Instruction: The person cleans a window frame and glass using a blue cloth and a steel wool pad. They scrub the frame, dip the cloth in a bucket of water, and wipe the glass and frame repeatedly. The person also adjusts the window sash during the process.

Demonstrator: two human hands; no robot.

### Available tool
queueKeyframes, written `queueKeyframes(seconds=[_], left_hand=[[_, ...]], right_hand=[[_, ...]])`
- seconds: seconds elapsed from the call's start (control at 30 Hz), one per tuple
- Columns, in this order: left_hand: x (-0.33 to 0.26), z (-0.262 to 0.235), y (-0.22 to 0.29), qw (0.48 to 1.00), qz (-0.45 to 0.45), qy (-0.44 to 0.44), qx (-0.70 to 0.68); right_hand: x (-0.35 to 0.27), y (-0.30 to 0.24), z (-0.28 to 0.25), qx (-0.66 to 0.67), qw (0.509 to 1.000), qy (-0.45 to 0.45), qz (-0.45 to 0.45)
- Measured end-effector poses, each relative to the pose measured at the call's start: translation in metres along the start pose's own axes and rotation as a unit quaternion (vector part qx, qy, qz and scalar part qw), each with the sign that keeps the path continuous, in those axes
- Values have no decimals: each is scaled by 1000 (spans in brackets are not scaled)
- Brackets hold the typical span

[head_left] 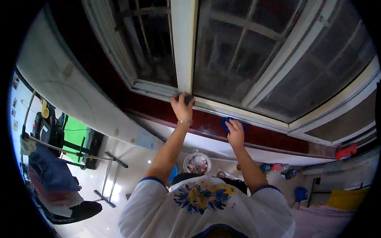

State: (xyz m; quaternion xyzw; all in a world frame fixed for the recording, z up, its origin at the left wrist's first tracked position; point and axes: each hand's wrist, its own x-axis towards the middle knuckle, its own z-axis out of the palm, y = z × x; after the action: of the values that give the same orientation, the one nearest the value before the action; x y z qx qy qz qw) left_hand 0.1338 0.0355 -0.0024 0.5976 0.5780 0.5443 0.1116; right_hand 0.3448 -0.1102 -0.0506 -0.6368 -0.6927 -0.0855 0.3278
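Note:
My left hand [181, 108] reaches up to the white window frame [183, 47] and presses a small dark grey pad [186, 96] against its lower rail, the fingers closed over the pad. My right hand [235, 133] rests lower, on the dark red sill [278, 137], with its fingers on a blue cloth [227, 122] that shows only at its edges. Both arms come up from my white shirt with a blue and yellow print.
Large glass panes with bars behind them [254, 51] fill the top. A white bucket [197, 163] stands on the tiled floor below. A metal clothes rack [79, 152] with hung laundry is at left. Small toys and a red object [346, 152] lie at right.

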Motion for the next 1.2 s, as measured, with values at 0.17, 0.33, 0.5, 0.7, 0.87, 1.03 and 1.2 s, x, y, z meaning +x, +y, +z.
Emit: queueKeyframes(seconds=[0.17, 0.33, 0.5, 0.7, 0.87, 1.03, 1.2], left_hand=[[16, -10, 22, 1000, 7, -3, -26], [3, -11, -9, 995, 1, -87, 55], [2, -57, -34, 995, 14, -92, 29], [20, -89, -91, 959, 30, -129, 251], [15, -99, -103, 967, 16, -133, 215], [0, -119, -89, 973, 39, -121, 193], [-10, -141, -82, 982, 64, -91, 152]], right_hand=[[-5, 6, 4, -8, 1000, 22, -11], [0, 1, 2, 0, 1000, 12, -13], [25, -22, -11, 54, 998, -16, -42], [181, -151, -25, 93, 943, 123, -294], [213, -140, 43, -118, 917, 87, -371], [141, -95, 118, -78, 919, -44, -385], [114, -96, 117, 56, 960, -87, -259]])
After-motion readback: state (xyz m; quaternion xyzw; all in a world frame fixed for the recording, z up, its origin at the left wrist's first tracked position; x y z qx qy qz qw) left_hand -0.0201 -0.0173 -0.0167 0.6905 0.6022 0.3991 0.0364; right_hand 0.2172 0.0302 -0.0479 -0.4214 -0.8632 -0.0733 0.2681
